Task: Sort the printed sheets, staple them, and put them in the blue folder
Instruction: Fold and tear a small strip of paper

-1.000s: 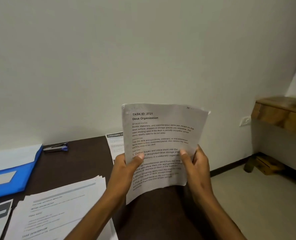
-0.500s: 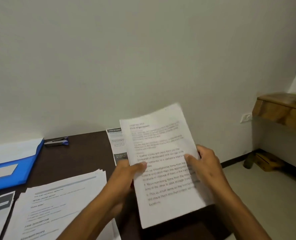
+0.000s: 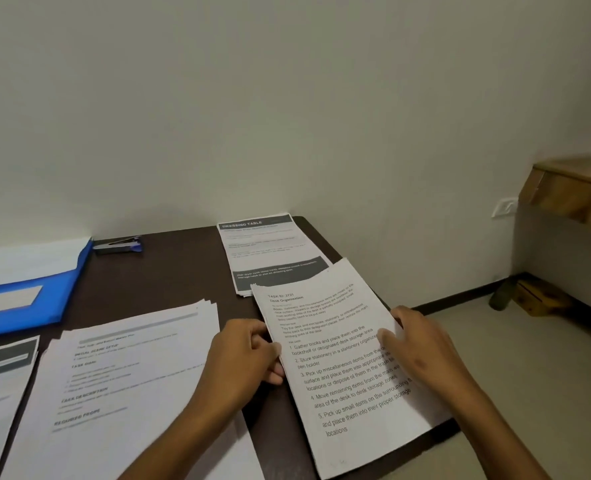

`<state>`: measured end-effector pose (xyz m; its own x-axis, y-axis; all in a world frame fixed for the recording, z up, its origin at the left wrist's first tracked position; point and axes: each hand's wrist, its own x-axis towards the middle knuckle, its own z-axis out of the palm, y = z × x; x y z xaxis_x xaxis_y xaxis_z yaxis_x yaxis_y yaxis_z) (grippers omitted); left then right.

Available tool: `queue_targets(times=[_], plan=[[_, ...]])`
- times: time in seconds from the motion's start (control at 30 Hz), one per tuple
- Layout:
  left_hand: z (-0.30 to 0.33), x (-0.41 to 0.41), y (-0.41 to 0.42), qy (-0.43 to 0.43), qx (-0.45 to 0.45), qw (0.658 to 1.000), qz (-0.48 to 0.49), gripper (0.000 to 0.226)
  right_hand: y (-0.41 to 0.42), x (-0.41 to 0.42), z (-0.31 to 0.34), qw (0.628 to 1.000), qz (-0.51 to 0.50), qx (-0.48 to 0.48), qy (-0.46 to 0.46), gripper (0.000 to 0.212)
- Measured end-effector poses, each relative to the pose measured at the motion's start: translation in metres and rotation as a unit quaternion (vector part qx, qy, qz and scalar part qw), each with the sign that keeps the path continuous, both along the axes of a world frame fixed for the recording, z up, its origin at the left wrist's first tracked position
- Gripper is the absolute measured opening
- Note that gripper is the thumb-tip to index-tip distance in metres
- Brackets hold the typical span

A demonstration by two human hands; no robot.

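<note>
1. Blue folder [image 3: 27, 292], lying flat at the far left of the dark desk [image 3: 169, 268], with white paper on its upper part.
2. Stapler [image 3: 117, 244], at the desk's back edge, just right of the folder.
3. Fanned stack of printed sheets [image 3: 124, 368], lying in front of the folder; a further dark-banded sheet [image 3: 0, 375] lies at its left.
4. Left hand [image 3: 245, 358], fingers curled round the left edge of the "Desk Organization" sheets [image 3: 342, 368].
5. "Dressing Table" sheet [image 3: 266, 251], flat at the back right, its near end under the held sheets.
6. Right hand [image 3: 415, 344], thumb on the printed face, gripping the right edge; the sheets lie tilted over the desk's right corner.
</note>
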<state>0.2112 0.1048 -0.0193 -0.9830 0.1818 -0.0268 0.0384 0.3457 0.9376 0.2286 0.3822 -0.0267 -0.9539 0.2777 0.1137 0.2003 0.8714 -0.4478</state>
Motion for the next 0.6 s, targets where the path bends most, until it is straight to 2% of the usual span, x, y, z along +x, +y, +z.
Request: queue_targets(times=[0.1,0.33,0.6], plan=[[-0.0027,0.0004,0.0002,0.013,-0.044,0.999,-0.001,0.031,0.0033,0.0003,-0.0008,1.0,0.004,0.005,0.01,0.028],[-0.0061,0.0052,0.0001,0.037,-0.104,0.994,0.002,0.026,0.0069,-0.0019,-0.0052,0.999,0.009,0.02,0.026,0.012],[-0.0095,0.0019,0.0007,0.03,-0.122,0.992,0.015,0.024,0.0091,-0.003,-0.0065,0.999,0.008,0.019,0.048,0.012]])
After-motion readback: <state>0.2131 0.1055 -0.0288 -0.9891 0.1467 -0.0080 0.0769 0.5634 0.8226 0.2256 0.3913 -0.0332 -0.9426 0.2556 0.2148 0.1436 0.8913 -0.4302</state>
